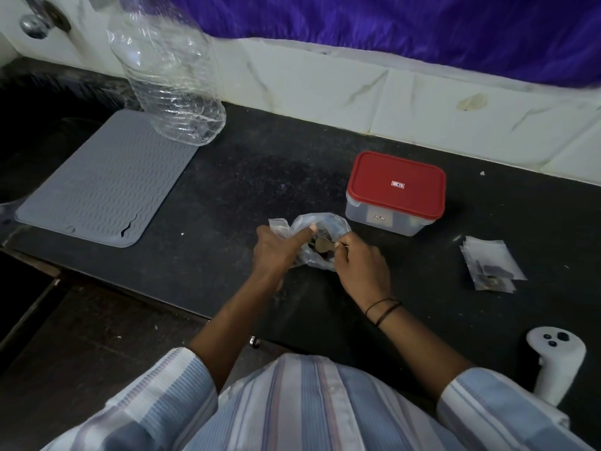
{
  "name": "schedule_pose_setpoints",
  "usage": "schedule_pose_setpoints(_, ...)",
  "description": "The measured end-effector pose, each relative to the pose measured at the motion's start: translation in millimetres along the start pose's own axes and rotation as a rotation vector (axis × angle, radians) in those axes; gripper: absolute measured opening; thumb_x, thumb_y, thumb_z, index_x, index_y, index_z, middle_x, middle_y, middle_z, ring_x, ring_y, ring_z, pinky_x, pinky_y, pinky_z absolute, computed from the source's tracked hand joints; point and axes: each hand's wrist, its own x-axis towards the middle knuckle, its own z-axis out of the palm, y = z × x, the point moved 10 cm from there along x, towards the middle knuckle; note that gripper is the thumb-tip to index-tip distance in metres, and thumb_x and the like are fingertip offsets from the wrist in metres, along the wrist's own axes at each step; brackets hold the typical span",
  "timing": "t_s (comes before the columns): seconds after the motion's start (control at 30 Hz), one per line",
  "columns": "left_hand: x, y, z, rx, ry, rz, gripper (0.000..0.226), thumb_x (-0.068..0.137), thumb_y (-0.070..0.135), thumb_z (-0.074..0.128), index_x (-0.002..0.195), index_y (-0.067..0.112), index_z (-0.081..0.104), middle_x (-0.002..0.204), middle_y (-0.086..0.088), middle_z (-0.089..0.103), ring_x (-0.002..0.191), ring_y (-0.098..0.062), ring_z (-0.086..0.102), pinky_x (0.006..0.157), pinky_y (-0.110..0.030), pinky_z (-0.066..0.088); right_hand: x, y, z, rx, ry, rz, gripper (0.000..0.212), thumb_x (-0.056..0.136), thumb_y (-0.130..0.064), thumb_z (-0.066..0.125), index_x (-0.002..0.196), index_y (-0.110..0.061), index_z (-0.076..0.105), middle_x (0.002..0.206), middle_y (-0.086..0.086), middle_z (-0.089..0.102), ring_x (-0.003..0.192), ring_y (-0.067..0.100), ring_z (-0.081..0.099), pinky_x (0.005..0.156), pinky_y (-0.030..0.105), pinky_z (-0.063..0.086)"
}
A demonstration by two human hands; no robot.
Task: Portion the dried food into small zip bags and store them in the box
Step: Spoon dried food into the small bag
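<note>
**Countertop inventory: hands at the food bag**

- Left hand [279, 247]: fingers curled round the near-left side of a crumpled clear plastic bag [325, 234], thumb laid up over its mouth. A small clear zip bag [278, 224] sticks out just beyond its knuckles; whether the fingers hold it too is hard to make out.
- Right hand [361, 263]: fingertips pinched together at the bag's mouth, touching the dried food [320, 245], brown flat pieces only partly seen through the film. What exactly is pinched cannot be told; motion blur softens both hands.
- Box [395, 193]: clear tub with red lid on, just beyond the right hand, apart from the bag. Contents dim through the wall, not identifiable.
- Filled zip bags [492, 263]: a small overlapping heap well to the right of the right hand, dark contents inside; the count is unclear.
- Grey ribbed mat [104, 183]: well to the left of the left hand, its far-left corner lost in shadow.
- Clear plastic bottle [169, 70]: beyond the left hand, standing on the mat's far corner, top cut off by the frame.
- White handheld controller [556, 362]: near right of the right forearm, lower end hidden by the striped sleeve [507, 418].
- Black countertop [247, 177]: bears everything listed.
- Purple cloth [390, 24]: hangs over the tiled wall beyond, cut off above.
</note>
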Motion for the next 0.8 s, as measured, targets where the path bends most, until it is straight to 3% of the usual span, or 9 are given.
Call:
schedule_pose_setpoints(0.07,1.4,-5.2,6.4,-0.084,-0.037,-0.034,0.085,0.057,0.059,0.089,0.116,0.007,0.059,0.105,-0.012,0.071,0.088,-0.022,0.073,0.060,-0.031,0.060,-0.8,4.7,3.4,0.032,-0.012,0.032,0.011,0.099,-0.026,0.049,0.095,-0.020,0.058,0.082,0.000,0.065,0.075,0.018,0.062,0.059,0.032,0.045)
schedule_pose_setpoints(0.17,0.3,-2.1,12.4,-0.191,-0.042,-0.042,0.020,0.081,0.018,0.080,0.094,0.010,0.067,0.084,-0.009,0.075,0.071,-0.016,0.074,0.053,-0.025,0.055,-2.9,12.2,7.7,0.122,-0.024,0.100,0.013,0.099,-0.025,0.050,0.093,-0.019,0.058,0.086,0.001,0.066,0.079,0.020,0.064,0.064,0.034,0.051)
schedule_pose_setpoints(0.2,-1.2,0.9,13.3,-0.211,-0.033,-0.040,0.012,0.085,0.009,0.075,0.092,0.011,0.065,0.081,-0.007,0.074,0.066,-0.013,0.072,0.050,-0.023,0.054,-3.4,13.6,9.1,0.126,-0.026,0.112,0.013,0.099,-0.026,0.050,0.093,-0.019,0.058,0.087,0.002,0.066,0.080,0.020,0.064,0.065,0.035,0.052)
schedule_pose_setpoints(0.3,0.3,7.8,14.8,-0.254,-0.015,-0.021,0.021,0.087,0.001,0.067,0.106,0.008,0.060,0.093,-0.012,0.072,0.075,-0.019,0.072,0.054,-0.027,0.057,-3.8,13.5,11.1,0.121,-0.033,0.118,0.012,0.100,-0.027,0.049,0.093,-0.021,0.057,0.087,0.001,0.066,0.079,0.019,0.064,0.067,0.036,0.054)
schedule_pose_setpoints(0.4,3.7,13.2,20.6,-0.292,-0.047,0.008,0.017,0.086,-0.003,0.062,0.099,0.009,0.061,0.092,-0.015,0.071,0.078,-0.024,0.072,0.066,-0.037,0.060,-3.1,21.1,18.1,0.228,-0.050,0.176,0.014,0.099,-0.028,0.048,0.087,-0.026,0.057,0.081,-0.002,0.065,0.072,0.018,0.066,0.064,0.036,0.057)
schedule_pose_setpoints(0.5,3.3,17.9,21.0,-0.277,-0.045,0.045,0.017,0.086,-0.005,0.061,0.094,0.010,0.058,0.081,-0.007,0.068,0.066,-0.015,0.069,0.055,-0.029,0.057,-2.1,29.6,25.1,0.344,-0.060,0.231,0.014,0.098,-0.029,0.049,0.089,-0.029,0.059,0.081,-0.004,0.066,0.072,0.017,0.067,0.065,0.041,0.060)
schedule_pose_setpoints(0.63,10.7,10.0,15.4,-0.247,0.023,0.046,0.028,0.083,0.004,0.070,0.103,0.016,0.055,0.097,-0.010,0.068,0.083,-0.023,0.072,0.069,-0.042,0.063,-2.7,35.1,30.7,0.547,-0.094,0.308,0.016,0.100,-0.025,0.048,0.097,-0.021,0.062,0.078,0.004,0.067,0.055,0.012,0.061,0.050,0.023,0.050)
schedule_pose_setpoints(0.7,10.5,13.8,10.3,-0.169,0.083,0.080,0.033,0.076,0.014,0.074,0.102,0.019,0.054,0.101,-0.012,0.067,0.089,-0.027,0.071,0.073,-0.049,0.063,-4.7,36.4,30.7,0.631,-0.079,0.333,0.018,0.101,-0.024,0.048,0.094,-0.018,0.063,0.073,0.004,0.066,0.050,0.012,0.057,0.049,0.024,0.048)
schedule_pose_setpoints(0.8,8.5,25.9,4.9,-0.058,0.162,0.146,0.031,0.080,0.016,0.072,0.103,0.016,0.052,0.097,-0.005,0.063,0.088,-0.022,0.067,0.073,-0.043,0.061,-7.2,33.6,27.4,0.701,-0.023,0.312,0.018,0.101,-0.023,0.047,0.092,-0.020,0.063,0.070,0.003,0.065,0.047,0.013,0.055,0.049,0.026,0.047)
